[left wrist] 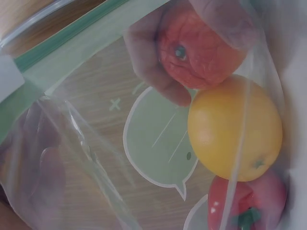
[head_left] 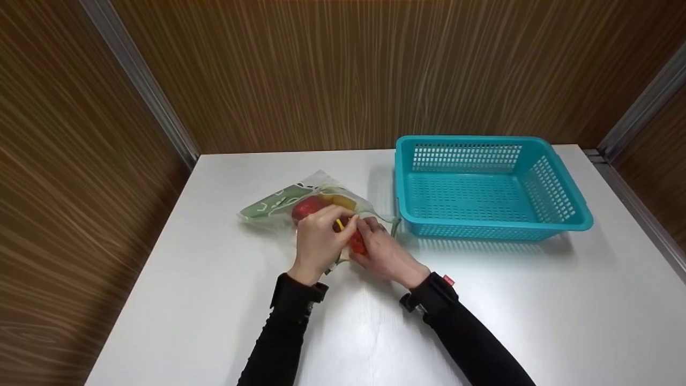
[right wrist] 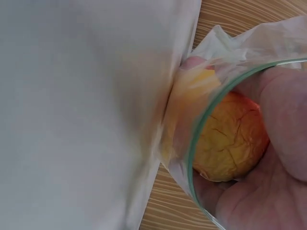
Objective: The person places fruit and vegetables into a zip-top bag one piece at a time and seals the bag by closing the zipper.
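A clear zip bag (head_left: 262, 212) with green print lies mid-table, with fruit inside. My left hand (head_left: 320, 238) pinches the edge of its mouth. Just inside the mouth, my right hand (head_left: 390, 258) holds a wrinkled red-and-yellow fruit (right wrist: 232, 139), its fingers curled round it. In the left wrist view that hand's fingers show through the film around the fruit. Against it sits a smooth orange-yellow fruit (left wrist: 235, 127). Beyond that is a glossy red bell pepper (left wrist: 249, 201) with a green stem, partly cut off by the frame. The left hand is blurred behind plastic there.
A turquoise plastic basket (head_left: 496, 221) with perforated sides stands on the white table (head_left: 203, 300), right of the bag and close to it. Wood-grain panels (head_left: 300, 75) rise behind the table and at both sides.
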